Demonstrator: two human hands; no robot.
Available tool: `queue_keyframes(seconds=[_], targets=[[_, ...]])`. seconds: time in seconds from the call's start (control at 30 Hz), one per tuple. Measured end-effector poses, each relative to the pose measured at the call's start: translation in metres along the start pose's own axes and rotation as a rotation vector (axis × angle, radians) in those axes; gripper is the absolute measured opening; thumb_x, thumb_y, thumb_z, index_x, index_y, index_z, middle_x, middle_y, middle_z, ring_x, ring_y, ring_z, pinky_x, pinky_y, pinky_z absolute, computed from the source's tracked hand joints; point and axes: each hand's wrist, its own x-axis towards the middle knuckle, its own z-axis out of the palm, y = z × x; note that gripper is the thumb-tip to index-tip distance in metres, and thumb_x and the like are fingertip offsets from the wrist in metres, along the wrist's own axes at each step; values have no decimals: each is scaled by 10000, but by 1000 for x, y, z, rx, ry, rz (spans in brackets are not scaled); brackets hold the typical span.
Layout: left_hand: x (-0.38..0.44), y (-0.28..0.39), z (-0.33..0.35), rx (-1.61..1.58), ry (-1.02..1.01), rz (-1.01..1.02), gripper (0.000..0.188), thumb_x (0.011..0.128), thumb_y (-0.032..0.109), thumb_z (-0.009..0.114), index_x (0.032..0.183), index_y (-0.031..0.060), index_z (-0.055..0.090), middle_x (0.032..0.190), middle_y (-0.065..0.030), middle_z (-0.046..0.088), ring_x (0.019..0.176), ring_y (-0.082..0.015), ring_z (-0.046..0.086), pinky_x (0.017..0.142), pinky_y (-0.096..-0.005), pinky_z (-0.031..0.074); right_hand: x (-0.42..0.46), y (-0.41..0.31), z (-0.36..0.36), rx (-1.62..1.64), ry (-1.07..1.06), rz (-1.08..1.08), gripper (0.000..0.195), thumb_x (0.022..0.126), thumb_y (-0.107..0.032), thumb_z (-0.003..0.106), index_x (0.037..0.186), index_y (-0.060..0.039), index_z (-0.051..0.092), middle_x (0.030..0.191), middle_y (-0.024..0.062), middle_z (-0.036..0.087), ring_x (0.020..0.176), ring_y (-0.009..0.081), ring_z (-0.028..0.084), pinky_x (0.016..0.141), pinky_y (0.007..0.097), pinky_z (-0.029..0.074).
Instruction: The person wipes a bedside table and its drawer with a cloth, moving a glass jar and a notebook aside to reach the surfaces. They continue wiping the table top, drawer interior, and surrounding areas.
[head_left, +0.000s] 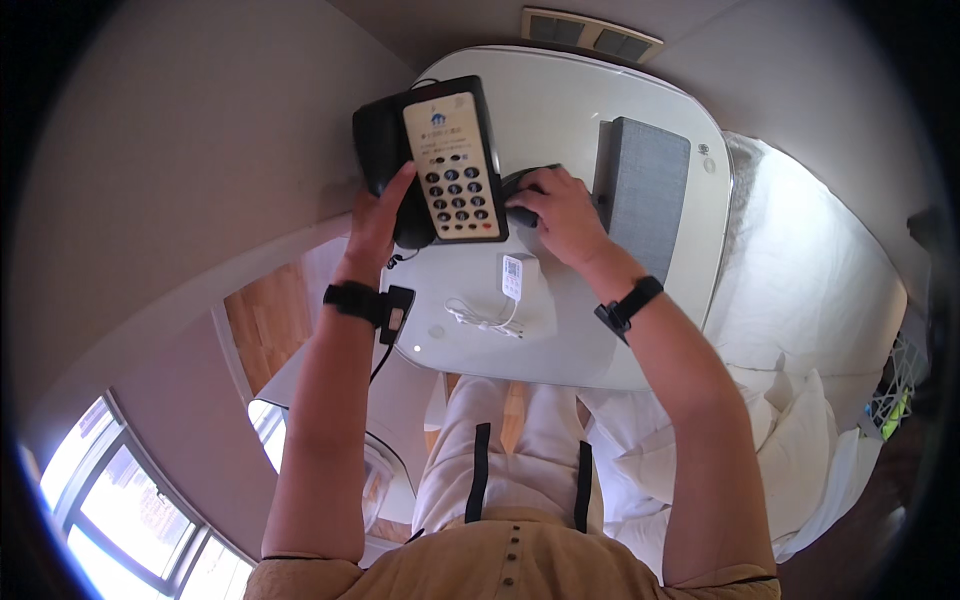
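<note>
A black corded desk telephone (454, 172) with a cream keypad face is gripped at its left side by my left hand (379, 214), thumb over the handset. Just right of the phone, my right hand (559, 210) has its fingers on a dark rounded object (523, 214) on the white table (465, 352); its kind is partly hidden by the fingers. Beyond that hand lies a grey fabric-covered box (651, 195). Nearer me, a white power adapter (512, 277) bearing a printed code sits beside its loosely bundled white cable (484, 321).
Walls with a socket and switch plate (592, 34) border the table's far side. A bed with white bedding (799, 247) and crumpled pillows (795, 442) adjoins on the right. A window (131, 510) is at lower left, and a coiled phone cord (397, 259) hangs near the left table edge.
</note>
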Motion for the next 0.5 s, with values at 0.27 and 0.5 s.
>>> queue_keyframes(seconds=[0.27,0.5], targets=[[23,22,42,272,-8,162,573,934,356,829,1318,-33,659,1161,-114,746,998,-172,713,874,-314,559,-71,-45,22,-83,222,346,533,828,81,654,1308,-143,709,1250,139,616,1117,365,604,969,445,567],[29,27,56,459,146,-33,746,860,450,866,1407,6,619,1233,-146,733,1081,-222,707,949,-345,545,-136,-84,33,-139,137,490,552,863,49,648,1391,-111,648,1290,135,579,1116,359,602,929,437,589]])
